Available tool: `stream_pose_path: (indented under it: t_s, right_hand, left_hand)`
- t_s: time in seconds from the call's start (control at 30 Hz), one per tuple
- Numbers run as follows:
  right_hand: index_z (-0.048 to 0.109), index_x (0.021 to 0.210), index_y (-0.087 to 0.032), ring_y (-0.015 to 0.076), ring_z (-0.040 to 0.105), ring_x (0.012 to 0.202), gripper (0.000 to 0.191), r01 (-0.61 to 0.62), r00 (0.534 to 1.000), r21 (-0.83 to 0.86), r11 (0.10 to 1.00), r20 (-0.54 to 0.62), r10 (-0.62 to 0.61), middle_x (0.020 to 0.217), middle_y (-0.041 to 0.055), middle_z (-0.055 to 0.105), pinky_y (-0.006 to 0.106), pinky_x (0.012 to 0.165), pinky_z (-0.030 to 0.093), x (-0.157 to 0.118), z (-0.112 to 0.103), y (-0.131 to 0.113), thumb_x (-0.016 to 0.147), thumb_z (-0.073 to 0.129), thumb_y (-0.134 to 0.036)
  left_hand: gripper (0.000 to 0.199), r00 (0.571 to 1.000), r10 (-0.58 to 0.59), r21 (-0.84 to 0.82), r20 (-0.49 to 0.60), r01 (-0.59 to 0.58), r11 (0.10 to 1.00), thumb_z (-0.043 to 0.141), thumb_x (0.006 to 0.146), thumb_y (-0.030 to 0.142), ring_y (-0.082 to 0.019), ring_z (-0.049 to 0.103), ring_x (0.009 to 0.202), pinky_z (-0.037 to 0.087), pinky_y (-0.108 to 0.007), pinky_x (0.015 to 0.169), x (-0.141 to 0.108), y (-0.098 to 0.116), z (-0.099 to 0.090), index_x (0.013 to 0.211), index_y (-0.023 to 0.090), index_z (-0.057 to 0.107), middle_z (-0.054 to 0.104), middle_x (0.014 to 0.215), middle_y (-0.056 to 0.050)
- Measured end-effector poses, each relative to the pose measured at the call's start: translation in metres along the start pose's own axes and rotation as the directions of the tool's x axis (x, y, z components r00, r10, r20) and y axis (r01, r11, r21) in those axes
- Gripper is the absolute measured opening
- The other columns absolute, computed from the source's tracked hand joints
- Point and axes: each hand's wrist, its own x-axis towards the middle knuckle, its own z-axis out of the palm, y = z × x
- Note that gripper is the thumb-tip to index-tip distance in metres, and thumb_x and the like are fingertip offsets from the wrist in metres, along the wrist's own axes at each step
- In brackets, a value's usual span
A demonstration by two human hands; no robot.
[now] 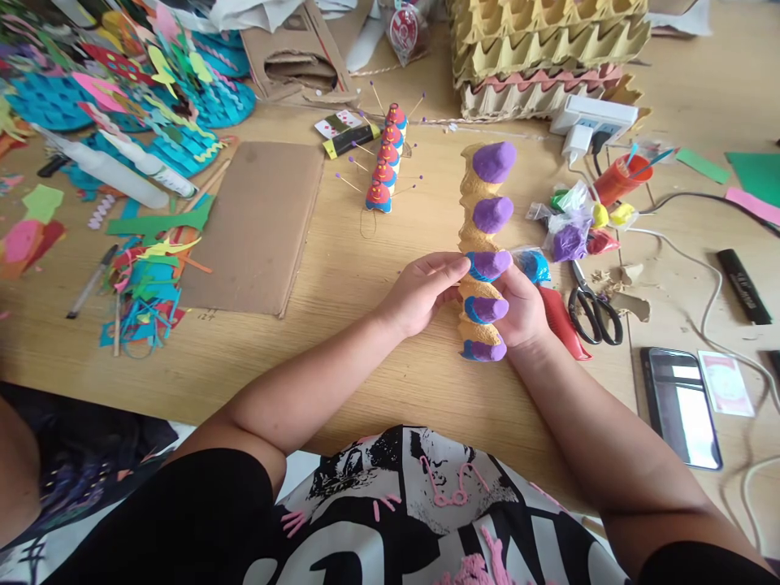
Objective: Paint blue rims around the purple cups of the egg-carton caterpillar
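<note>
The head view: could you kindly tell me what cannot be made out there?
Head view: left hand and right hand, fingertips mostly behind the bumpy strip.
Head view: phone, screen masked by reflections.
Head view: neighbouring person, cut off by left edge.
Head view: card, print too small.

Right hand's fingertips and left hand (525, 307) fingers: partly hidden behind the strip of tan moulded pulp with purple-topped peaks (480, 215). Blue clay in a clear plastic bag (533, 264): partly covered by the left hand. Stack of yellow and grey pulp egg trays (548, 41): cut off by the top edge. Green paper sheet (756, 177): cut off at the right edge. Small print on the black marker (743, 286): too small to read. Neighbouring person's arm (17, 463): cut off at left.
</note>
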Motion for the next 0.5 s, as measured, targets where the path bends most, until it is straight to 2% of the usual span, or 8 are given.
stream_pose_path:
  t_s: [0.17,0.23,0.37,0.5]
  right_hand:
    - [0.072,0.105,-0.027,0.0171,0.070,0.060,0.038,-0.065,0.998,0.043,0.997,0.003,0.065,0.072,-0.0011,0.076,0.029,0.053,0.058,-0.0023,0.0029,-0.0016,0.094,0.073,-0.063]
    - [0.071,0.106,-0.026,0.0159,0.070,0.059,0.037,-0.066,0.998,0.063,0.996,0.018,0.065,0.070,-0.0021,0.075,0.026,0.051,0.057,-0.0023,0.0045,-0.0012,0.095,0.072,-0.061]
    - [0.071,0.105,-0.026,0.0168,0.071,0.061,0.035,-0.036,0.999,0.099,0.994,0.020,0.034,0.071,-0.0021,0.076,0.029,0.055,0.061,-0.0017,0.0063,0.0001,0.093,0.076,-0.059]
    - [0.074,0.103,-0.027,0.0148,0.066,0.055,0.035,-0.054,0.999,0.060,0.997,0.000,0.054,0.072,-0.0028,0.076,0.029,0.049,0.054,-0.0031,0.0054,-0.0018,0.095,0.072,-0.061]
  left_hand:
    - [0.043,0.999,0.041,0.011,-0.012,-0.040,0.999,0.101,0.069,0.051,-0.012,0.070,0.069,0.056,-0.026,0.066,0.0010,-0.0036,-0.0016,0.087,0.018,0.080,0.079,0.079,-0.001]
    - [0.044,0.999,0.052,0.009,-0.007,-0.052,0.999,0.102,0.068,0.052,-0.011,0.069,0.067,0.055,-0.025,0.065,0.0010,-0.0042,-0.0011,0.086,0.018,0.080,0.079,0.078,0.000]
    - [0.045,0.997,0.078,0.010,0.004,-0.078,0.997,0.102,0.067,0.052,-0.011,0.071,0.070,0.056,-0.024,0.067,0.0011,-0.0040,0.0000,0.086,0.019,0.080,0.080,0.079,0.000]
    - [0.048,0.998,0.052,0.030,0.037,-0.053,0.998,0.099,0.070,0.059,-0.014,0.072,0.070,0.056,-0.027,0.066,0.0010,-0.0037,-0.0017,0.086,0.019,0.078,0.080,0.080,-0.002]
